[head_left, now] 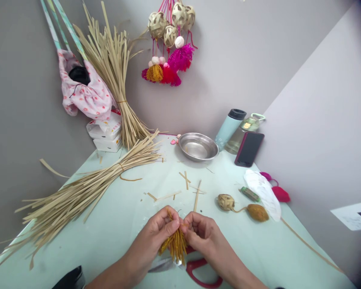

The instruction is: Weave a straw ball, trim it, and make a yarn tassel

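My left hand [165, 226] is closed on a mustard-yellow yarn tassel [178, 245], its thumb and fingers pinching the upper part while the strands fan out downwards. Close beside it, my right hand [200, 229] is also closed, with thumb and forefinger pinched at the top of the tassel; a thin strand seems to run between the fingertips. Under the tassel lie scissors with red handles [190, 269], partly hidden by the tassel and my right wrist. Right of my hands, a woven straw ball [226, 202] is joined by mustard yarn to a small yarn bundle [258, 212].
Bundles of straw strips lie on the left [99, 180] and lean on the wall [120, 88]. At the back stand a metal bowl [198, 147], tumbler [230, 128], bottle [236, 140] and phone [249, 149]. Straw scraps [185, 180] are scattered ahead. Tasselled straw balls [170, 36] hang above.
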{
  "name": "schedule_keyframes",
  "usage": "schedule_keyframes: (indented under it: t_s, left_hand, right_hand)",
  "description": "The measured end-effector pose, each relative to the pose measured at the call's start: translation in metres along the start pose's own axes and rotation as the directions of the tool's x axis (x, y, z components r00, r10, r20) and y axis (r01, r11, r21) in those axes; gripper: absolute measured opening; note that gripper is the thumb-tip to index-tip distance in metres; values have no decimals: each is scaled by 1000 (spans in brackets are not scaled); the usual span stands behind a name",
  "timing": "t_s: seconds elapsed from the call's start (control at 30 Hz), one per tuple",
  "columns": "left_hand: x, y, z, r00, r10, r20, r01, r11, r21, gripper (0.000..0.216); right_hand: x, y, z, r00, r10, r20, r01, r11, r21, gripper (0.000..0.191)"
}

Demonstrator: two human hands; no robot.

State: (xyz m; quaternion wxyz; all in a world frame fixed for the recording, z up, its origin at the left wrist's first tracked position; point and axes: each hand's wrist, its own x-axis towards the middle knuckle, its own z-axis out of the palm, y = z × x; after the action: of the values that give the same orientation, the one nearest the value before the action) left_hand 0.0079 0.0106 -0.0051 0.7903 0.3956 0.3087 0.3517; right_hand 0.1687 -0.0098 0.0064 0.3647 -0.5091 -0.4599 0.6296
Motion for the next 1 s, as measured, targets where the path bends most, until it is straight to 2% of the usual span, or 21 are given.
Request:
schedule_keyframes:
  t_s: [0.17, 0.33, 0.53, 0.67, 0.73, 0.9, 1.0]
  left_hand:
    - [1, 0, 0, 999, 1, -42, 2, 998, 69, 28]
    - [3, -1, -1, 1000, -4, -27, 7, 993, 116, 30]
    - [3, -7, -3, 1000, -3, 3, 3, 993, 121, 31]
    - [2, -8, -4, 1000, -1, -28, 6, 986, 167, 30]
    - [2, -6, -4, 999, 6, -54, 4, 983, 183, 30]
    - [3, -3, -2, 996, 3, -84, 16, 974, 226, 31]
    - [4, -4, -2, 996, 1, -85, 18, 975, 224, 31]
  right_hand:
    - [0, -2, 0, 999, -12, -31, 12, 1000, -13, 32]
    - [-2, -7, -5, 993, -97, -69, 92, 993, -70, 29]
    - [-7, -5, -5, 990, -127, 57, 136, 969, -206, 47]
    - [-5, 0, -2, 990, -74, 118, 94, 980, -177, 47]
    - [-3, 1, -2, 993, -70, 92, 82, 987, -139, 47]
    - [-2, -5, -5, 984, -134, -116, 124, 988, -89, 34]
    - [-5, -7, -5, 970, -189, -155, 185, 982, -35, 25]
